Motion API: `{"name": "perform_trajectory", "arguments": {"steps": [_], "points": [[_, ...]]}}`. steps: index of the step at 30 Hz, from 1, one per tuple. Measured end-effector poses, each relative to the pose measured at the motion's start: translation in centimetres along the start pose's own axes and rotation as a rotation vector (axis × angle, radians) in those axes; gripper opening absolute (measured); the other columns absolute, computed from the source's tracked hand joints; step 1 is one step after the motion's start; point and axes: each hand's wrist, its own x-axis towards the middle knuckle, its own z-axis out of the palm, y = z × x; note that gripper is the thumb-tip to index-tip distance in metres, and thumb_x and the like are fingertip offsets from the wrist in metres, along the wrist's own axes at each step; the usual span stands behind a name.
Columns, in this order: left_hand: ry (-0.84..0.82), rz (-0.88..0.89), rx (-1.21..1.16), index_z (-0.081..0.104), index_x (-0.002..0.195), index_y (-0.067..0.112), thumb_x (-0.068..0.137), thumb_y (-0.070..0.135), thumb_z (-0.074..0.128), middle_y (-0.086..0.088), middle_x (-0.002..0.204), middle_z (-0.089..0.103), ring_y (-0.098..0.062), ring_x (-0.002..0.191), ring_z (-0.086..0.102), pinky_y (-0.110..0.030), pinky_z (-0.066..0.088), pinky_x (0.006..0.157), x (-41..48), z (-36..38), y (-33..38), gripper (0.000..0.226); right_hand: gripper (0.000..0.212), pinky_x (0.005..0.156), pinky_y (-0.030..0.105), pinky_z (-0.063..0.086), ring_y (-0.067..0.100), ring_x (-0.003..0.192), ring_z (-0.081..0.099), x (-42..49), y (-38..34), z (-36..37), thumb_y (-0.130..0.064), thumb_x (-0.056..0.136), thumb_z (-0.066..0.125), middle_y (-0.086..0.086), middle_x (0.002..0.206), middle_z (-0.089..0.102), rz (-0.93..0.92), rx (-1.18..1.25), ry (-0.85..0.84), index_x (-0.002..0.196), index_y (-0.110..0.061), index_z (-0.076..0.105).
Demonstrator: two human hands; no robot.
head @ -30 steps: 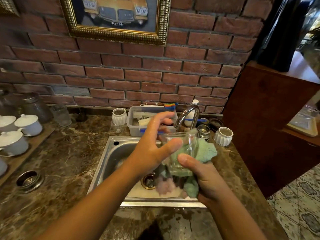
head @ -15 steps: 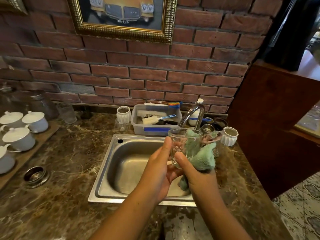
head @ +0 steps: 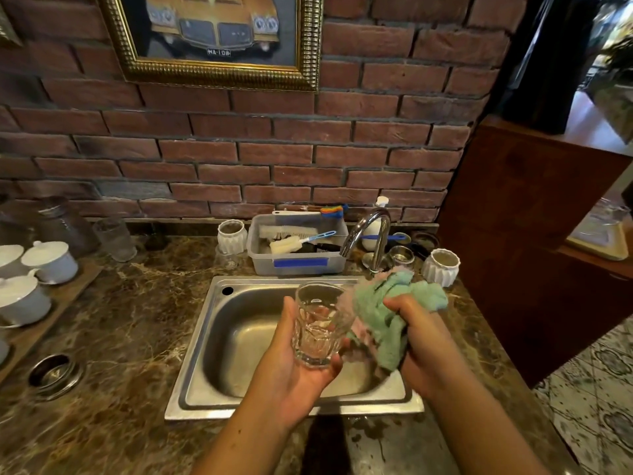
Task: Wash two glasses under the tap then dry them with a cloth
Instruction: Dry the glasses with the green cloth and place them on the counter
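My left hand (head: 291,365) holds a clear faceted glass (head: 317,325) upright over the steel sink (head: 219,354), fingers wrapped around its base. My right hand (head: 423,341) grips a bunched green and pink cloth (head: 383,310) just right of the glass; the cloth's lower edge touches the glass's side. The chrome tap (head: 371,234) stands behind the sink with no water visible from it. A second clear glass (head: 114,238) stands on the counter far left, near the wall.
A plastic tub (head: 298,260) with brushes sits behind the sink, white ribbed cups (head: 441,267) beside it. White lidded cups (head: 51,262) rest on a wooden tray at left. A metal ring (head: 53,371) is set in the marble counter. A wooden cabinet (head: 534,234) stands at right.
The cloth has come out of the glass. My right hand moved right with it, and my left hand shifted from the rim to hold the glass from below.
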Motion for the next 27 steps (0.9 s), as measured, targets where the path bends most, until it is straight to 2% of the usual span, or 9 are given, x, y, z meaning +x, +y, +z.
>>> {"name": "perform_trajectory", "arguments": {"steps": [3, 6, 8, 14, 16, 18, 22, 24, 27], "points": [[0.020, -0.007, 0.009, 0.068, 0.118, 0.004, 0.075, 0.061, 0.061, -0.025, 0.104, 0.073, -0.032, 0.078, 0.064, -0.028, 0.051, 0.048, 0.1, -0.7, -0.5, 0.071, 0.017, 0.065, 0.036, 0.055, 0.025, 0.081, 0.066, 1.4, -2.0, -1.3, -0.009, 0.097, 0.048, 0.013, 0.094, 0.068, 0.032, -0.550, -0.070, 0.110, -0.008, 0.060], [0.008, -0.016, 0.014, 0.069, 0.113, 0.003, 0.075, 0.059, 0.062, -0.024, 0.098, 0.075, -0.033, 0.078, 0.062, -0.026, 0.049, 0.043, -0.1, -1.1, -0.8, 0.068, 0.015, 0.085, 0.044, 0.058, 0.029, 0.095, 0.068, 3.0, -3.4, -2.0, -0.015, 0.100, 0.047, 0.014, 0.103, 0.069, 0.087, -0.924, -0.153, 0.107, -0.012, 0.060], [0.008, -0.028, 0.030, 0.070, 0.112, 0.003, 0.074, 0.058, 0.065, -0.023, 0.099, 0.074, -0.033, 0.079, 0.063, -0.026, 0.049, 0.043, -0.1, -1.4, -1.0, 0.067, 0.011, 0.099, 0.047, 0.053, 0.030, 0.106, 0.064, 3.3, -4.0, -2.1, -0.016, 0.101, 0.046, 0.014, 0.111, 0.065, 0.096, -1.022, -0.178, 0.104, -0.019, 0.057], [0.027, -0.067, 0.104, 0.071, 0.110, 0.002, 0.075, 0.057, 0.067, -0.023, 0.101, 0.074, -0.032, 0.076, 0.063, -0.026, 0.048, 0.042, 0.1, -1.5, -2.0, 0.065, 0.012, 0.098, 0.047, 0.052, 0.026, 0.106, 0.063, 4.3, -4.9, -1.3, -0.017, 0.100, 0.049, 0.007, 0.113, 0.065, -0.086, -1.085, -0.092, 0.104, -0.022, 0.059], [0.043, -0.081, 0.091, 0.071, 0.112, 0.002, 0.074, 0.059, 0.069, -0.023, 0.102, 0.074, -0.033, 0.078, 0.064, -0.027, 0.048, 0.041, 0.4, -1.3, -2.3, 0.068, 0.015, 0.081, 0.026, 0.054, 0.012, 0.097, 0.063, 3.6, -4.8, -0.1, -0.016, 0.100, 0.052, -0.007, 0.101, 0.063, -0.267, -1.103, -0.108, 0.108, -0.027, 0.057], [0.062, -0.078, 0.054, 0.070, 0.114, 0.001, 0.075, 0.060, 0.068, -0.023, 0.100, 0.073, -0.033, 0.078, 0.065, -0.027, 0.048, 0.039, 0.5, -1.1, -2.4, 0.070, 0.020, 0.073, 0.009, 0.041, -0.004, 0.089, 0.056, 1.9, -4.3, 1.4, -0.013, 0.097, 0.057, -0.021, 0.093, 0.055, -0.491, -1.206, -0.150, 0.102, -0.032, 0.055], [0.122, -0.023, -0.011, 0.072, 0.113, 0.006, 0.082, 0.058, 0.065, -0.022, 0.098, 0.074, -0.034, 0.081, 0.066, -0.023, 0.046, 0.038, 0.6, -1.1, -1.9, 0.061, 0.031, 0.094, 0.028, 0.051, 0.005, 0.103, 0.061, -0.4, -2.6, 2.4, -0.007, 0.095, 0.059, -0.012, 0.114, 0.066, -0.536, -1.391, -0.424, 0.120, -0.026, 0.065], [0.157, 0.010, -0.010, 0.074, 0.109, 0.008, 0.081, 0.057, 0.067, -0.020, 0.098, 0.076, -0.034, 0.081, 0.067, -0.022, 0.050, 0.046, 0.8, -1.5, -1.8, 0.057, 0.037, 0.094, 0.031, 0.052, 0.005, 0.104, 0.061, -0.4, -2.0, 2.1, -0.009, 0.095, 0.057, -0.013, 0.112, 0.068, -0.492, -1.383, -0.500, 0.126, -0.028, 0.063], [0.184, 0.076, -0.017, 0.080, 0.096, 0.007, 0.078, 0.055, 0.071, -0.020, 0.101, 0.077, -0.033, 0.079, 0.074, -0.037, 0.048, 0.101, 1.2, -2.0, -1.7, 0.052, 0.059, 0.104, 0.028, 0.045, 0.008, 0.124, 0.054, -0.6, -0.8, 1.5, -0.013, 0.094, 0.060, -0.008, 0.138, 0.060, -0.443, -1.323, -0.573, 0.148, -0.031, 0.044]]}}
